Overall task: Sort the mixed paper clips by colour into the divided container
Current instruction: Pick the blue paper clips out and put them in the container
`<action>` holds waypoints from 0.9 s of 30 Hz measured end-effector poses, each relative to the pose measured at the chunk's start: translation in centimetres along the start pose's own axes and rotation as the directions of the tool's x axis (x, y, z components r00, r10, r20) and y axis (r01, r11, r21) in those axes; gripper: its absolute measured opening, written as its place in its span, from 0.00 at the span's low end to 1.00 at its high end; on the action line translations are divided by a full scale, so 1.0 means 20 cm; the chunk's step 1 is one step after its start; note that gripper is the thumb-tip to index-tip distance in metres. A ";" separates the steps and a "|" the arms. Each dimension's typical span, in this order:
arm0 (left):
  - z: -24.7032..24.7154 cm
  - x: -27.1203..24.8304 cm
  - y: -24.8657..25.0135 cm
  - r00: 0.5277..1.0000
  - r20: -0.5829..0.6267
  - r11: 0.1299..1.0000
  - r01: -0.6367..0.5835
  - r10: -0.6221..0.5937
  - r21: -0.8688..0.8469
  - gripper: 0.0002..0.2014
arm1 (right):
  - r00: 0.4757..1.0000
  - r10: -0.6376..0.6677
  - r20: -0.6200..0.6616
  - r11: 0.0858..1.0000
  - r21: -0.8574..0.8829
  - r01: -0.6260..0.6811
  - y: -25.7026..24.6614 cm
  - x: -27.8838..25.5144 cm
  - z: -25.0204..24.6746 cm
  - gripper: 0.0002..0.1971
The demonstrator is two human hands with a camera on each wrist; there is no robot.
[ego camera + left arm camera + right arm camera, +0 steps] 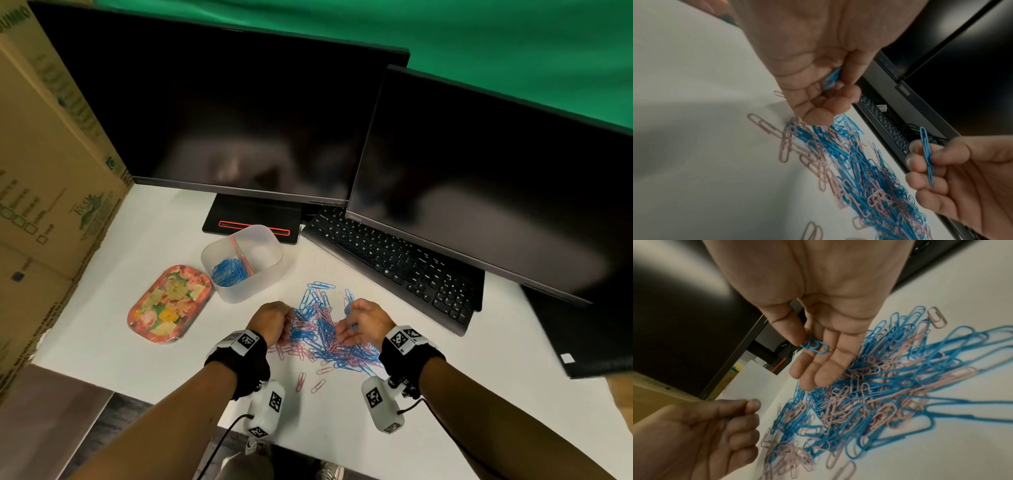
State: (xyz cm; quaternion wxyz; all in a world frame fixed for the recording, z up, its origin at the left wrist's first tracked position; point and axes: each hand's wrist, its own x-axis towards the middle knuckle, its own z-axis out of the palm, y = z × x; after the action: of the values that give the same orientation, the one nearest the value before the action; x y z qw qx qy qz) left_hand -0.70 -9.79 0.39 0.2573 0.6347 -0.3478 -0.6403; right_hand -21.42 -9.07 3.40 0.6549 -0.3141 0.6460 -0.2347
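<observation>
Blue and pink paper clips (325, 329) are lying in a tangled heap on the white table (479, 394) right in front of you, with a few pink strays (310, 382) resting apart on the near side. Your left hand (274, 322) is hovering at the heap's left edge with its fingers curled in, and the left wrist view is showing a blue clip (831, 78) tucked between the thumb and the bent fingers. Your right hand (364, 323) is sitting over the heap's right side, palm turned inward; its thumb is pinching another blue clip (815, 346) against the first finger while the other fingers are staying fairly straight. Beyond the heap, to the left, the clear plastic divided container (270, 270) is standing upright, and its left compartment is holding a bunch of sorted blue clips (227, 272); its right compartment is looking bare, though the frosted wall is making that hard to judge. A flowered tray (168, 305) is lying just beside the container, touching or almost touching it. Two dark monitors (219, 113) and a black keyboard (394, 260) are standing behind, and a cardboard box (44, 164) is filling the left side.
</observation>
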 end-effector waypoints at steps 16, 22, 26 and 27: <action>0.09 0.04 -0.09 0.939 0.178 0.382 -0.286 0.294 0.879 0.08 | 0.990 -0.122 -0.074 0.986 -0.124 0.113 0.04 0.01 0.01 0.09; 0.05 0.03 -0.07 0.960 0.022 0.666 -0.211 0.281 0.716 0.09 | 0.984 -0.138 -0.109 0.953 -0.285 0.102 0.07 0.05 -0.01 0.07; 0.03 0.01 -0.05 0.974 0.022 0.844 -0.208 0.227 0.494 0.08 | 0.984 -0.163 -0.073 0.946 -0.296 0.135 0.06 0.05 0.01 0.08; 0.01 0.00 -0.04 0.978 0.038 0.891 -0.201 0.203 0.407 0.08 | 0.984 -0.166 -0.058 0.951 -0.275 0.144 0.06 0.04 0.02 0.09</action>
State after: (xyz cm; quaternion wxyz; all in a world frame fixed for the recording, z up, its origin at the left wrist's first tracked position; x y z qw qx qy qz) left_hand -0.90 -9.22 -0.28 0.1850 0.6367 -0.5373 -0.5213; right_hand -21.11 -8.89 1.95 0.5591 -0.4404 0.6709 -0.2079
